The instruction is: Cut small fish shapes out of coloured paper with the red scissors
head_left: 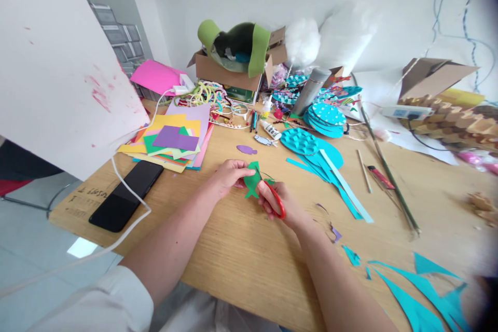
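Between finger and thumb, my left hand [230,176] pinches a small piece of green paper [252,178] above the table. A bit of pink shows under the left fingers, too small to make out. My right hand [274,199] is closed round red-handled scissors [279,202], whose blades meet the green paper. Beyond the hands lie a purple fish-shaped paper cutout [246,150] and a white fish shape with dark drawn lines [265,140]. Thin purple paper scraps [335,233] are to the right of my right hand.
Stacked coloured paper [175,138] and a black phone [126,197] lie at left, a white cable crossing the phone. Turquoise paper strips [342,187] and offcuts [412,295] spread at right. A cardboard box [229,70], a grey flask [311,91] and a stick [389,171] stand or lie farther back.
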{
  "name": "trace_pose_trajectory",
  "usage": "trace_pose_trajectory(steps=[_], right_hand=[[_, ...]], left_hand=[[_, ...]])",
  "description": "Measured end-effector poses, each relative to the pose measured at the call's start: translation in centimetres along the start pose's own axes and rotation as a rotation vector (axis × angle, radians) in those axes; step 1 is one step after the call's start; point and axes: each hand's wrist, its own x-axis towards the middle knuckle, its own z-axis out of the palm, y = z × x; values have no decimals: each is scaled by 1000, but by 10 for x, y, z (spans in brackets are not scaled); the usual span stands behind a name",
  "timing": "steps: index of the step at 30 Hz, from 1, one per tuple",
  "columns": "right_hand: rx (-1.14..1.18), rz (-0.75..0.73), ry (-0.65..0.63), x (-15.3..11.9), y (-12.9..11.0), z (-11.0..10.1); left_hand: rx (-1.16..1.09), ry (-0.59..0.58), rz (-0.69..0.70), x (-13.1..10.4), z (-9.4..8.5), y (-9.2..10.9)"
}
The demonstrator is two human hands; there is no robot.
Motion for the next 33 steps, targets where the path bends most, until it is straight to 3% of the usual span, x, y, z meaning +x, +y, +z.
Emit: trace_pose_trajectory(steps=[10,33], right_hand=[[30,8,8,2,2,1],[-22,17,4,0,-2,1]], left_hand=[[4,47,12,1,-1,-1],[16,23,13,3,-2,-4]])
